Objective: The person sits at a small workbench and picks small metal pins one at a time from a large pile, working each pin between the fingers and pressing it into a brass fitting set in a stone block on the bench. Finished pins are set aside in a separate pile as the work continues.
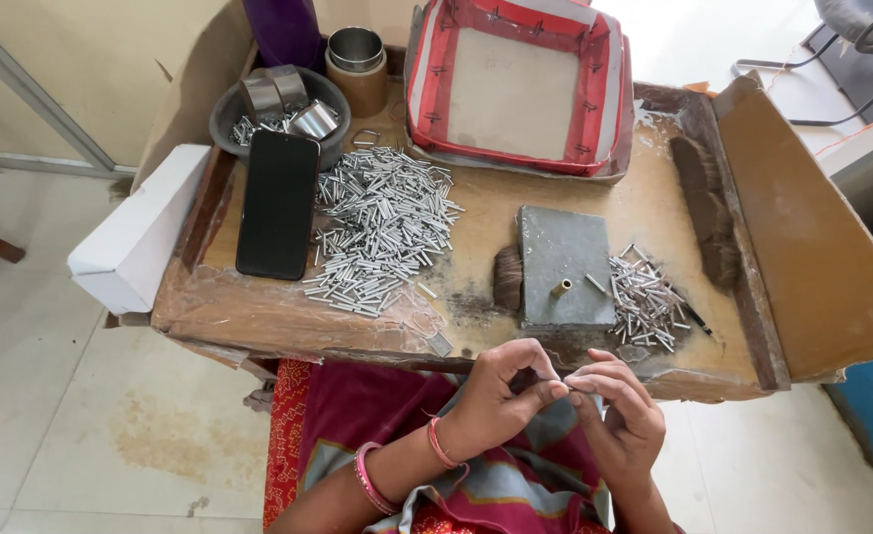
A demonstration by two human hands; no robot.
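A low wooden work table (595, 222), its top scuffed and taped at the front edge, stood on a pale tiled floor, with brown cardboard sheets propped at both ends.

Below the table's front edge the left hand (501, 396) and the right hand (619, 415) met fingertip to fingertip above the lap. The thumbs and forefingers of both were pinched together around something too small to make out; whether it was one of the metal tubes could not be told. The left forearm wore 2 pink bangles (407, 460).

Just beyond the hands lay 1 flat grey metal block (565, 262), square and dull, with 1 short brass peg (562, 288) upright near its front edge. Touching the block's left side sat 1 dark brown fibrous tuft (507, 278). To the block's right was a small heap of thin silvery tubes (646, 302), far too many to count. A longer strip of dark fibre (708, 213) ran along the table's right rim.

Farther left spread the large pile of tubes (382, 232), short, straight and shiny, again uncountable. Beside it lay 1 black phone (278, 203), face up. Behind that was 1 round dark bowl (248, 119) holding about 3 metal cups and more tubes, then 1 cardboard cylinder (357, 64) capped by a steel cup. 1 square tray (515, 89) with red-edged walls leaned at the back. 1 white box (139, 232) rested off the left end.
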